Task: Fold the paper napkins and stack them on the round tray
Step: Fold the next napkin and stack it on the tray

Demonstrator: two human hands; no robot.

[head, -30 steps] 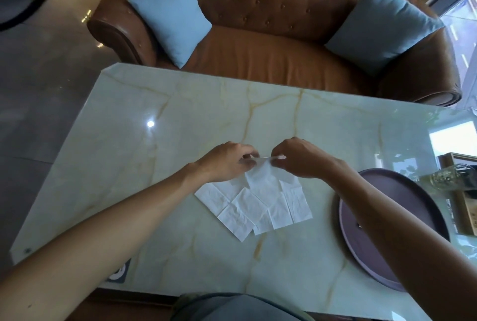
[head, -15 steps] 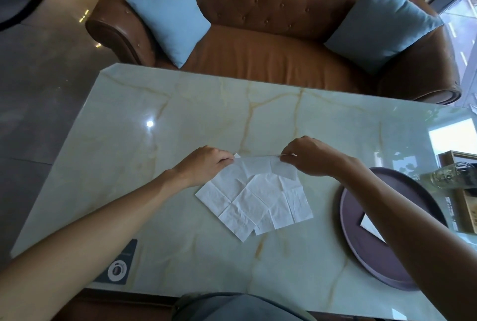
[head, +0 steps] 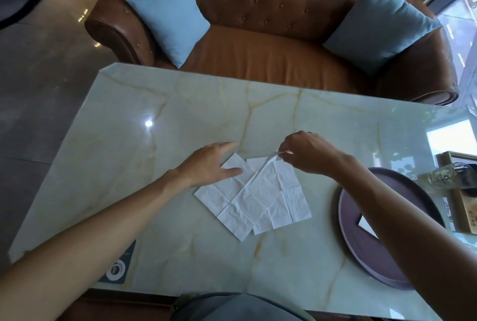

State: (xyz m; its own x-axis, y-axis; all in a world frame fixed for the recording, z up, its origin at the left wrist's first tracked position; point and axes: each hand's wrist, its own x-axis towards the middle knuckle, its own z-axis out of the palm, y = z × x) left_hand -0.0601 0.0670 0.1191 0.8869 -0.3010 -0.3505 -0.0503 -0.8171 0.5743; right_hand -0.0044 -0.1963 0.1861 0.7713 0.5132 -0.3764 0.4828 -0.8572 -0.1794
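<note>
Marble table (head: 180,119), right hand (head: 307,152) pinching napkin (head: 268,191) far corner upward, left hand (head: 209,163) flat, fingers spread

two hands: left hand (head: 209,163), right hand (head: 307,152). two blue cushions (head: 169,10) (head: 382,23). one round tray (head: 361,238). one sofa (head: 271,49). one table (head: 180,114). unfolded napkins (head: 258,191) overlap (count unclear). one folded napkin (head: 365,222) on the tray.

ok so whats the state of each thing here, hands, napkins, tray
left hand: open, fingers straight, over the lower napkin's far edge
right hand: pinching the top napkin's corner
top white paper napkin: unfolded, corner lifted
lower white paper napkin: unfolded, flat
round purple tray: holds one folded napkin
</note>
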